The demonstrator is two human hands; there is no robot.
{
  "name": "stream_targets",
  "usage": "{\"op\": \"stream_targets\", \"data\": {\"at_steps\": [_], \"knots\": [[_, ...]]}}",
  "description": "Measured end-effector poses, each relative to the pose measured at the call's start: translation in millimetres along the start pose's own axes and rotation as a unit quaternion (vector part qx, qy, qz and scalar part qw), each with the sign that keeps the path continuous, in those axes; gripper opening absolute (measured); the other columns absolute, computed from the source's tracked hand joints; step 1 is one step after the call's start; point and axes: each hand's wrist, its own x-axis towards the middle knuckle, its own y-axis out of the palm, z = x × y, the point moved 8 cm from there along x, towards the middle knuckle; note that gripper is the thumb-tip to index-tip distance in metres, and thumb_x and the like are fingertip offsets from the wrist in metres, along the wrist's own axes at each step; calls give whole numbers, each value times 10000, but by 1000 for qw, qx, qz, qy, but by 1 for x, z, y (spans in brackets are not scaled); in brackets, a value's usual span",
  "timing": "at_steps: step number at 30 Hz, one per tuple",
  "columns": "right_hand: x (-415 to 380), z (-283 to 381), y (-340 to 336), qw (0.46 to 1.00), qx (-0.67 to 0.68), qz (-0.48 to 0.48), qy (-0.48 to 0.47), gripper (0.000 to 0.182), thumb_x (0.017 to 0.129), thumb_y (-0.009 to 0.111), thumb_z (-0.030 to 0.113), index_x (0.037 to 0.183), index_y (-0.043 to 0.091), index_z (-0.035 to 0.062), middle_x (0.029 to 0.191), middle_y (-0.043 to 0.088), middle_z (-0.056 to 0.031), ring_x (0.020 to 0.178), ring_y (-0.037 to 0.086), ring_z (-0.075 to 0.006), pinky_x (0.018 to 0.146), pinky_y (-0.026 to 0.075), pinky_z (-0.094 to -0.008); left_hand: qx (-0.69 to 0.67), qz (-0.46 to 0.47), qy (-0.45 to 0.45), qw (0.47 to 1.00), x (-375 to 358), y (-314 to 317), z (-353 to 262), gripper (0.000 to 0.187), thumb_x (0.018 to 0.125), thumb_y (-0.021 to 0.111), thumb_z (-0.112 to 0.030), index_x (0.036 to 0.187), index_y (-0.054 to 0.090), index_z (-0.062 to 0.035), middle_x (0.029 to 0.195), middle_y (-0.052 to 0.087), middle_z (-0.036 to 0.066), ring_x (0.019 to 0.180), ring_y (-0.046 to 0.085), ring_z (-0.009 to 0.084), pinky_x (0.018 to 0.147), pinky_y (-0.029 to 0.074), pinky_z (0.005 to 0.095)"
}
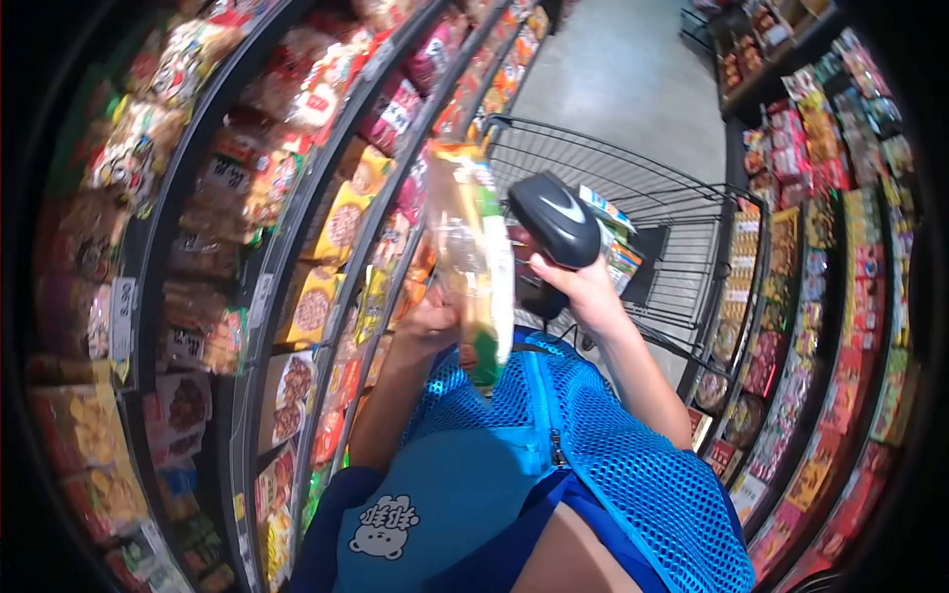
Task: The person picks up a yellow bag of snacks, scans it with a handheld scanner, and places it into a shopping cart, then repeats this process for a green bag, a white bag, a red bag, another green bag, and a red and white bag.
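Observation:
A clear plastic snack package (465,247) with white, green and orange parts is held upright in my left hand (432,318), whose fingers are partly hidden behind it. My right hand (578,287) is wrapped round a black handheld scanner (556,219), its rounded head up and close to the right side of the package. Behind the scanner, a few packets (615,237) with blue, white and green print show in the wire shopping cart (682,212).
Shelves (188,188) of bagged snacks with price labels rise close on the left. More packed shelves (791,296) line the right side. The grey aisle floor (623,79) runs ahead beyond the cart, and a display (761,49) stands at the upper right.

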Motion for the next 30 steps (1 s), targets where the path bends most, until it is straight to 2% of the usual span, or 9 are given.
{"op": "stream_targets", "data": {"at_steps": [2,3,6,10,12,15,17,20,30], "knots": [[0,-2,-1,995,83,-12,-59,494,846,729,95,1294,542,-1,1204,630,-59,1145,556,-147,985,452,-325,145,-57,-25,987,15,2,3,444,852,731,-142,1233,571,21,1141,669,109,1057,634,211,976,477,365],[-4,16,6,994,62,-39,-83,468,854,716,95,1280,550,-4,1171,637,-54,1082,579,-139,938,475,-314,208,-91,-52,972,21,-3,7,548,830,761,-111,1292,495,18,1178,636,106,1070,615,191,975,476,361],[-7,-6,-27,993,67,-84,-56,425,852,702,70,1248,567,-3,1153,646,-60,1014,606,-126,871,504,-290,397,-216,138,881,24,10,-6,712,813,768,-54,1358,312,-17,1207,543,97,1133,557,197,969,469,342],[-19,2,-31,984,-26,-170,-53,417,823,734,78,1207,592,-4,1088,669,-72,964,623,-131,856,508,-296,353,-263,130,888,20,11,-7,826,791,821,-165,1389,269,-28,1240,512,107,1095,560,213,948,465,344],[-21,10,-30,967,-122,-207,-84,448,792,768,93,1192,593,-7,1070,674,-79,955,627,-139,854,507,-297,272,-167,110,941,24,9,-4,844,794,817,-173,1407,255,-28,1251,506,112,1115,549,212,959,459,357],[-29,25,-15,935,-239,-234,-114,485,759,821,137,1178,623,-5,1076,692,-73,985,622,-116,883,489,-291,420,-142,104,890,22,29,-6,757,834,745,-136,1421,284,-5,1300,511,124,1206,522,228,1017,432,375],[-31,19,-16,941,-244,-206,-115,442,785,796,123,1176,636,-8,1067,700,-79,983,626,-117,888,483,-283,364,-214,61,905,17,-7,-5,680,849,686,-76,1417,322,6,1280,546,132,1205,541,239,1031,433,373],[-25,16,-27,948,-222,-219,-70,357,837,707,32,1185,647,-17,1093,702,-101,992,640,-140,903,497,-299,84,-237,0,968,15,-21,-11,584,877,607,-12,1405,358,9,1282,561,130,1188,561,230,1027,448,369],[-23,8,-19,920,-277,-270,-70,342,745,727,-25,1079,659,0,992,699,-69,877,646,-123,795,513,-281,272,-192,105,937,32,-38,-44,536,886,623,23,1365,382,-2,1318,526,117,1257,481,202,1079,364,349]]}}
